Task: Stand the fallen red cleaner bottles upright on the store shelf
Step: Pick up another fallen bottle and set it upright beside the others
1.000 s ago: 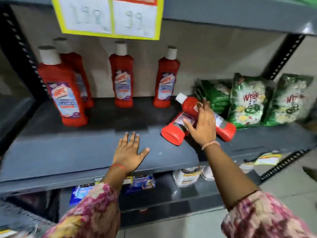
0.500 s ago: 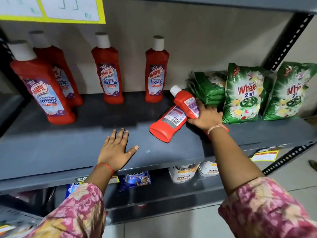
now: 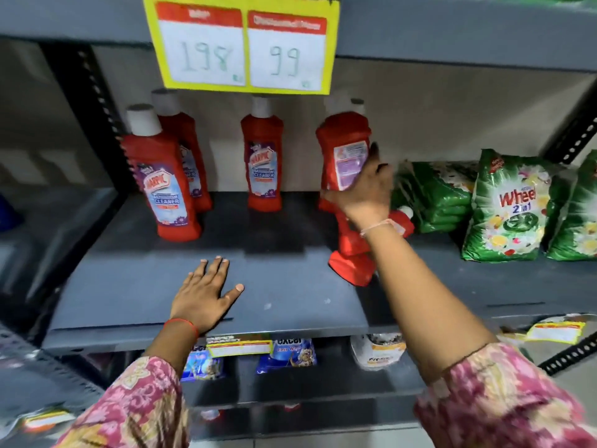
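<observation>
My right hand grips a red cleaner bottle and holds it nearly upright above the grey shelf, back label toward me. It hides most of another upright bottle behind it. A second red bottle lies on its side below my right wrist, base toward me, white cap pointing to the back right. Three more red bottles stand upright: one at front left, one behind it, one in the middle. My left hand rests flat on the shelf, fingers spread, holding nothing.
Green detergent packs stand on the right of the shelf, with a stack of flat green packs behind the fallen bottle. A yellow price sign hangs from the upper shelf. Packets and jars sit on the lower shelf.
My right hand has lifted one fallen bottle off the shelf and turned it from lying to nearly upright, moving it back and left. The other fallen bottle stays down. My left hand stays flat.
</observation>
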`<move>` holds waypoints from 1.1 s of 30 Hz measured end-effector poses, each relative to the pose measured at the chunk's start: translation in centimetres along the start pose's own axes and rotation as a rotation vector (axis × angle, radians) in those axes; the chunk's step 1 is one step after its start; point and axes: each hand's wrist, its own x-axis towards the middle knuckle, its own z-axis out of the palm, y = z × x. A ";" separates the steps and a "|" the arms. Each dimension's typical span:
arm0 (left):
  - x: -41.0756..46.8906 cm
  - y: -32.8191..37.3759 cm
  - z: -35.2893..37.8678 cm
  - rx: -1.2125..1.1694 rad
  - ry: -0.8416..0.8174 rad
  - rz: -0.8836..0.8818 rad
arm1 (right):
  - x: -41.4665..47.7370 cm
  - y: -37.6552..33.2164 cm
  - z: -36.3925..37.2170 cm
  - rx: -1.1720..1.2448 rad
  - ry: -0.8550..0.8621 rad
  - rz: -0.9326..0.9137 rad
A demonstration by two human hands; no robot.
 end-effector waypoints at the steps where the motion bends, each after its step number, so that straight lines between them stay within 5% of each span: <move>1: -0.1 -1.4 -0.5 0.002 0.004 -0.027 | -0.3 -1.5 1.3 0.062 -0.009 0.019; 12: 0.4 -4.9 -0.5 0.030 0.028 -0.042 | -3.9 -9.9 13.6 0.488 0.189 0.214; 17: 0.5 -5.0 -0.1 0.024 0.048 -0.031 | -5.1 -9.5 16.2 0.374 0.330 0.207; 22: 0.5 -4.9 -0.1 0.029 0.045 -0.030 | -6.9 -7.2 17.3 0.255 0.161 0.291; 29: 0.6 -4.9 -0.1 0.030 0.046 -0.032 | -7.1 -5.0 16.7 0.534 -0.070 0.161; 33: 0.5 -4.8 -0.2 0.046 0.033 -0.027 | -6.9 -4.8 16.3 0.477 -0.098 0.153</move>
